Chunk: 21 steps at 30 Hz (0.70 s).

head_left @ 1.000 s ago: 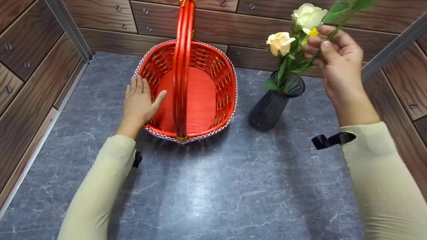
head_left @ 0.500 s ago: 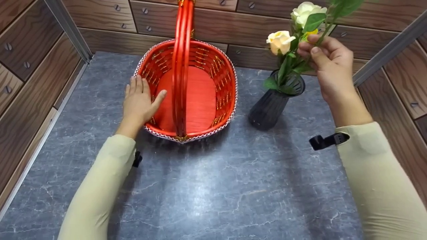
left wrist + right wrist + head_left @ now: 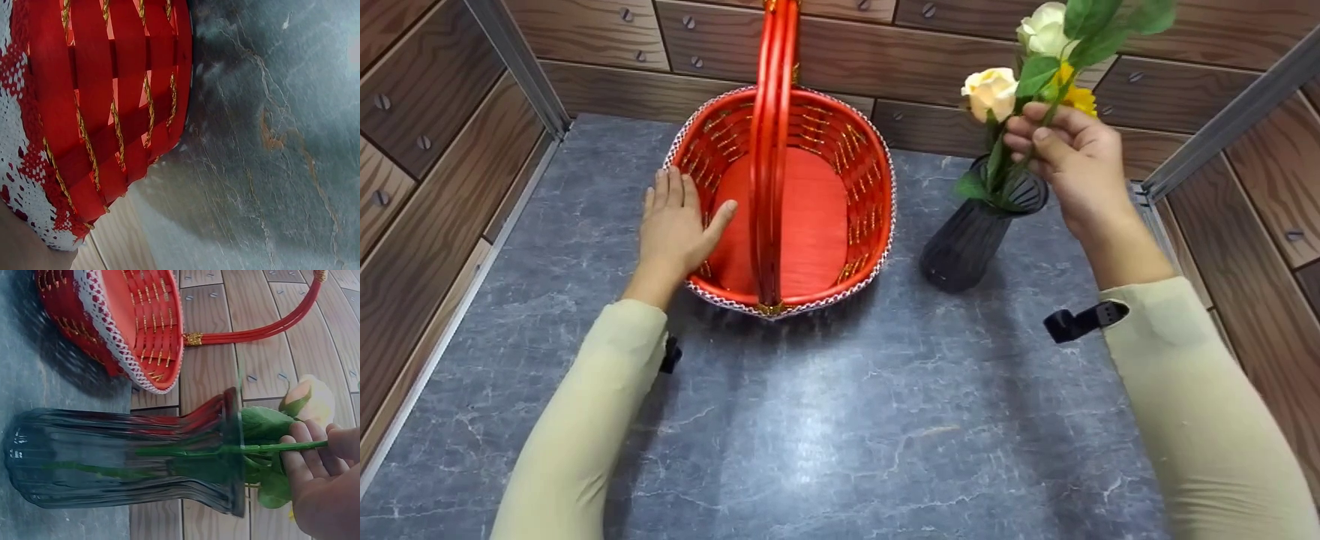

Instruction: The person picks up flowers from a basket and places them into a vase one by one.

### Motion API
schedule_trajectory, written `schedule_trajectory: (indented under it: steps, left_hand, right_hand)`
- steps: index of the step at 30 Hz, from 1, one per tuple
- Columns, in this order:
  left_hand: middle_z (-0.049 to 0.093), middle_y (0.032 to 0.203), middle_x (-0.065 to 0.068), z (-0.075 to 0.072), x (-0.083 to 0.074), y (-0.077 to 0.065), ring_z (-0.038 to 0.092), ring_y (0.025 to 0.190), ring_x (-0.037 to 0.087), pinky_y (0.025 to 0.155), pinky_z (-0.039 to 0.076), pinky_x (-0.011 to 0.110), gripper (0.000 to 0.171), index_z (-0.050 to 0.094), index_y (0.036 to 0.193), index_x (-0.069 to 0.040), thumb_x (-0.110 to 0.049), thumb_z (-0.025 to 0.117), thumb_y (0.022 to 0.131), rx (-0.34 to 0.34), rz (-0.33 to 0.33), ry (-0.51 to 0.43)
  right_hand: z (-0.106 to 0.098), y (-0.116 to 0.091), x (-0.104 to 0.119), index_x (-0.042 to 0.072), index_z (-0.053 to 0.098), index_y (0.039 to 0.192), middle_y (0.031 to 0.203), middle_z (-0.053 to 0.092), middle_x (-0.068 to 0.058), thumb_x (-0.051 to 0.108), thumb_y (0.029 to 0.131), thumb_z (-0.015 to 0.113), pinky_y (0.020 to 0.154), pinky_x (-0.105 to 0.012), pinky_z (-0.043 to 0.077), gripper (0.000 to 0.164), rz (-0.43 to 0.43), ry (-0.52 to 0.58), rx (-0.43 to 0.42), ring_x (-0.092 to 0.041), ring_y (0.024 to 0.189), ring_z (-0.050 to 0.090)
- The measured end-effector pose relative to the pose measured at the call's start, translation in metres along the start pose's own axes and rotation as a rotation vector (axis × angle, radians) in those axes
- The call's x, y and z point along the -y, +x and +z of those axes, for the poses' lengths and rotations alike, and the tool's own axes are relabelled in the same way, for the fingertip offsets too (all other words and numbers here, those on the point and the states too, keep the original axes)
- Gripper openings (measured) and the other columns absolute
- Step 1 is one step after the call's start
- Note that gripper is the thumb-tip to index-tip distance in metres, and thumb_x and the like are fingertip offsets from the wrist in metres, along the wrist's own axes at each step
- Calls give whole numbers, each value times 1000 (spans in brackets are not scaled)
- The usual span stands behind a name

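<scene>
My right hand [image 3: 1076, 169] pinches a green stem [image 3: 304, 446] between thumb and fingers. In the right wrist view that stem runs through the mouth of a dark ribbed glass vase [image 3: 152, 484], its lower end inside. Large leaves [image 3: 1099, 45] stand above the hand; any bloom on this stem cannot be made out. A peach rose [image 3: 990, 93], a white flower [image 3: 1045, 31] and a yellow flower [image 3: 1080, 99] show around it. My left hand [image 3: 671, 225] rests, fingers straight, on the left rim of a red woven basket [image 3: 817, 225] with a tall arched handle [image 3: 765, 150].
The vase stands right of the basket on a grey marbled tabletop [image 3: 810, 420]. Wood-patterned panels [image 3: 930, 60] close off the back and both sides. Metal corner posts [image 3: 521, 60] stand at the back. The basket's handle rises above its middle.
My right hand has moved down and to the left toward the vase, lowering the pinched stem and its leaves. More of the yellow flower shows. The left hand stays on the basket.
</scene>
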<state>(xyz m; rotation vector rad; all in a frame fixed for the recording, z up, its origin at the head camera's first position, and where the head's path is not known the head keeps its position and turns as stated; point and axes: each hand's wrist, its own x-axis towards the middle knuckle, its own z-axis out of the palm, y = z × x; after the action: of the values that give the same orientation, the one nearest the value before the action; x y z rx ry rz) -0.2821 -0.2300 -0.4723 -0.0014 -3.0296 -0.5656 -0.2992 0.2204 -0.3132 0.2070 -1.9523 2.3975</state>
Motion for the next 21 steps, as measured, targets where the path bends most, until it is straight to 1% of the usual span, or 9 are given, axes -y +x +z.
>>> schedule_trajectory:
  steps: [7, 14, 18, 21]
  left_hand:
    - [5, 164, 27, -1, -1, 0, -2, 153, 42, 123, 0, 53, 100, 14, 155, 9, -72, 22, 97, 3, 1, 7]
    - [6, 164, 27, -2, -1, 0, -1, 153, 42, 123, 0, 53, 101, 15, 155, 9, -73, 22, 97, -3, 3, 8]
    - [5, 164, 27, -1, -1, 0, -2, 153, 42, 123, -1, 53, 102, 14, 155, 9, -74, 20, 96, 7, -1, 16]
    - [4, 164, 27, -1, -1, 0, -4, 153, 42, 123, -2, 53, 102, 14, 155, 9, -74, 19, 96, 10, -1, 12]
  right_hand:
    - [-2, -1, -9, -8, 57, 122, 107, 73, -17, -5, 100, 49, 85, -30, 58, 24, 45, -23, 17, -25, 94, 72]
    - [-4, 0, -16, -8, 57, 121, 104, 73, -17, -4, 100, 49, 83, -30, 58, 23, 86, 6, 65, -24, 89, 72]
    - [-4, 0, -19, -6, 56, 122, 106, 73, -15, -3, 101, 49, 84, -29, 58, 23, 105, -28, 90, -23, 93, 72]
    - [-3, 0, -19, -6, 56, 121, 106, 73, -15, -5, 100, 49, 82, -29, 58, 23, 116, -48, 79, -23, 94, 72]
